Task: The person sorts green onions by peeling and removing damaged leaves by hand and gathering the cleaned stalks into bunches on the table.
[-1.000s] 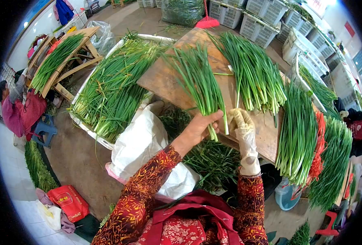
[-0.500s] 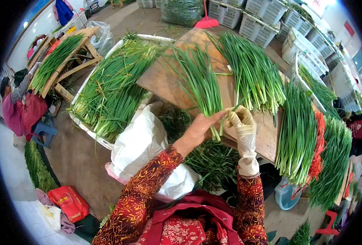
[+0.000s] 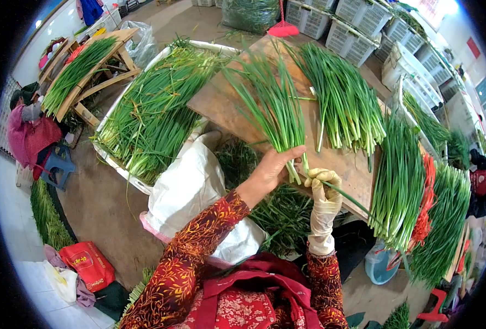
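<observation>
My bare left hand is closed round the lower end of a small bunch of garlic chives, whose leaves fan upward over the tilted wooden board. Just right of it, my right hand, in a pale rubber glove, pinches a single chive leaf that sticks out down to the right. The gloved fingertips are close to the pale stem ends below my left hand. On the board's right half lies a larger pile of chives.
A white crate of chives stands left, with a white sack before it. To the right lie chive bundles beside red ties. Below is a blue bucket. Another person sits far left. Stacked crates stand behind.
My right hand has moved slightly down, and the pinched leaf now points down to the right. The bunch in my left hand has shifted slightly right and stands more upright.
</observation>
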